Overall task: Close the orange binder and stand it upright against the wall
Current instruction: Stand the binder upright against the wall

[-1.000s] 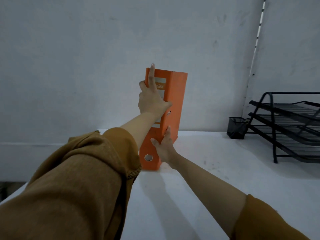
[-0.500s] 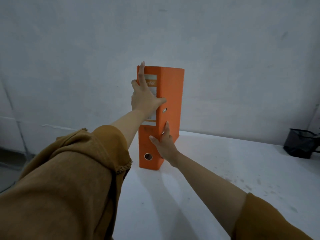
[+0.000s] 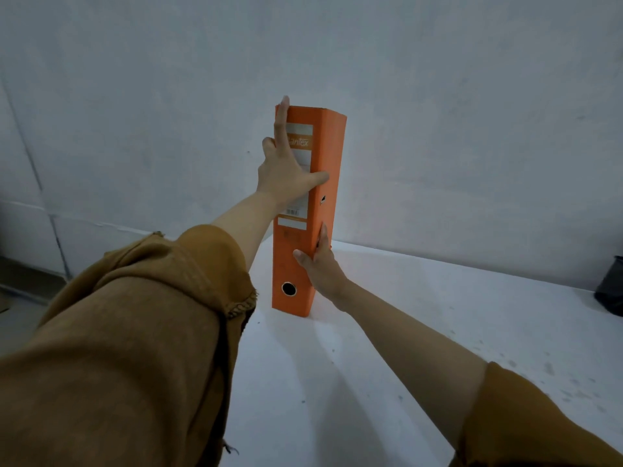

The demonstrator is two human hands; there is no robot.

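Head view. Item 1: orange binder, closed, standing upright on its bottom edge on white table, spine w/ white label and round finger hole facing the camera; far edge at or just short of grey wall, contact w/ wall cannot be told. Item 2: left hand, spread flat on upper part of binder spine, fingers extended up along binder's left edge, thumb stretched across label toward right edge; fingers apart, pressing rather than wrapped round. Item 3: right hand, at lower part of binder, to the right of the spine; thumb lies on spine face, fingers reach up along binder's right side cover; loose pinch on binder's front right corner, not a closed fist. Both forearms bare, mustard-brown sleeves pushed back, left sleeve filling the frame well below and left of binder. Item 4: dark container, well to the right of binder, near the wall, cut by frame edge; type cannot be told. Table surface right of binder shows small dark specks.
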